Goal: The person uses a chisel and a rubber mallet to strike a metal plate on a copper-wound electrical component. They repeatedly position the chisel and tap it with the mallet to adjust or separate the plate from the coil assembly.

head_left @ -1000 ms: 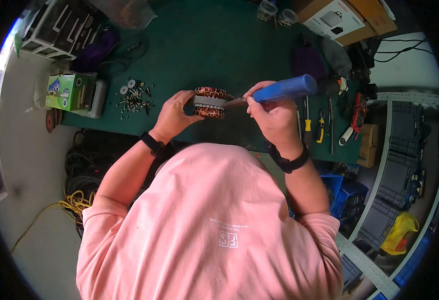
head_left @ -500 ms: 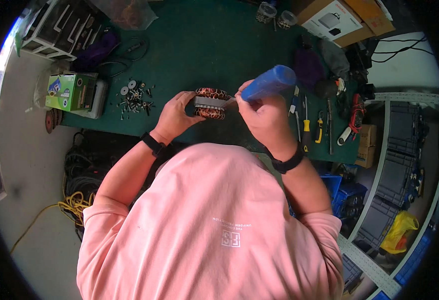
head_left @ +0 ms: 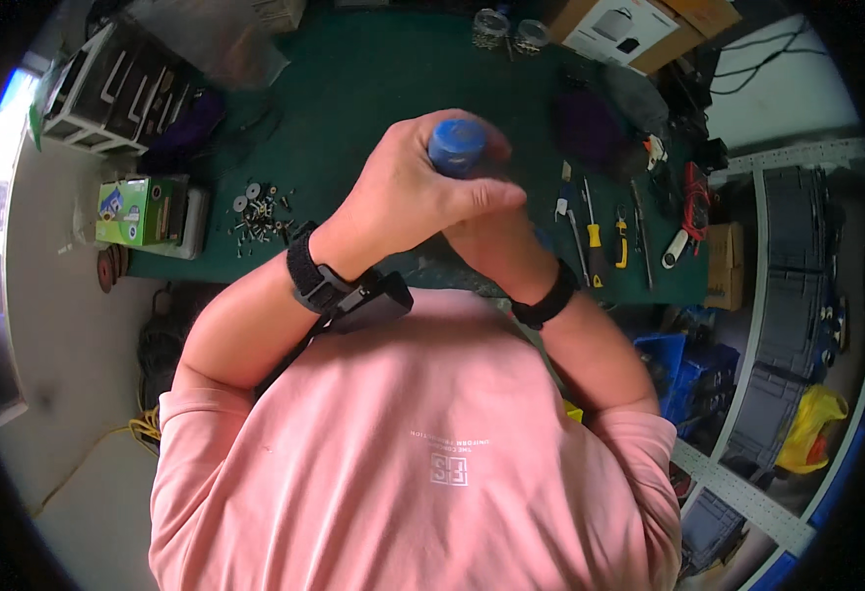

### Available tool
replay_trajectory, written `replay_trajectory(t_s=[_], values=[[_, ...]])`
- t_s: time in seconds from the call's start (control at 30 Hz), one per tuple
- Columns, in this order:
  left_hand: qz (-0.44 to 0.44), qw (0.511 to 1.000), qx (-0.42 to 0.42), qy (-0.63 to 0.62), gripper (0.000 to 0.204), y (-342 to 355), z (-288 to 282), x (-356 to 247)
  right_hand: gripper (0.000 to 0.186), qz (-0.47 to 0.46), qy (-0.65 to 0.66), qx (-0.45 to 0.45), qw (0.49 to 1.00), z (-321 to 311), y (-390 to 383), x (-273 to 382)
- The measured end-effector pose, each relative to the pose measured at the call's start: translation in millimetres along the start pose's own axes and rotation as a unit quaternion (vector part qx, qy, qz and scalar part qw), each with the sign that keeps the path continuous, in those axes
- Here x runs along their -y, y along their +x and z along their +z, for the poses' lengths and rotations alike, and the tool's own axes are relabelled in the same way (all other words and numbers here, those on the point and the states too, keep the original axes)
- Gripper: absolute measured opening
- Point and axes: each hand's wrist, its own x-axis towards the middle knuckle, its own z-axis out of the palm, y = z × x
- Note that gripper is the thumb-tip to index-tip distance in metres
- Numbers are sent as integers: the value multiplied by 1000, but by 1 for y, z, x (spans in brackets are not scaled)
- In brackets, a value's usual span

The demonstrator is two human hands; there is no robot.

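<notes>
In the middle, above the bench, my left hand [head_left: 393, 192] is curled around a blue cylinder [head_left: 457, 143] that looks like a tool handle. Its rounded end points up toward me, and the thumb stretches out to the right. My right hand [head_left: 496, 246] sits behind and below the left one. Its fingers are hidden, so its grip does not show. A small patch of blue [head_left: 543, 238] shows beside it. Whatever is under the two hands is covered. Both wrists wear black straps.
Loose screws and washers [head_left: 262, 212] lie on the green bench [head_left: 383, 79], left of my hands. To the right are a yellow-handled screwdriver [head_left: 595, 241], pliers [head_left: 620, 241] and a red cable [head_left: 696, 202]. A green box [head_left: 137, 212] stands left; a cardboard box [head_left: 619, 34] stands at the back.
My left hand has left the patterned round piece with the grey band and moved right, onto the blue cylinder. The cylinder now stands more upright. The round piece is out of sight.
</notes>
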Motion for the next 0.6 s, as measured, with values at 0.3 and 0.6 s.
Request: replay_trajectory(t_s=[0.3, 0.6], values=[[11, 998, -58, 0, 14, -1, 21, 13, 32, 239, -81, -78, 964, -110, -74, -70], [36, 995, -78, -45, 17, -4, 18, 22, 43, 381, -558, -79, 733, -225, -198, -190]])
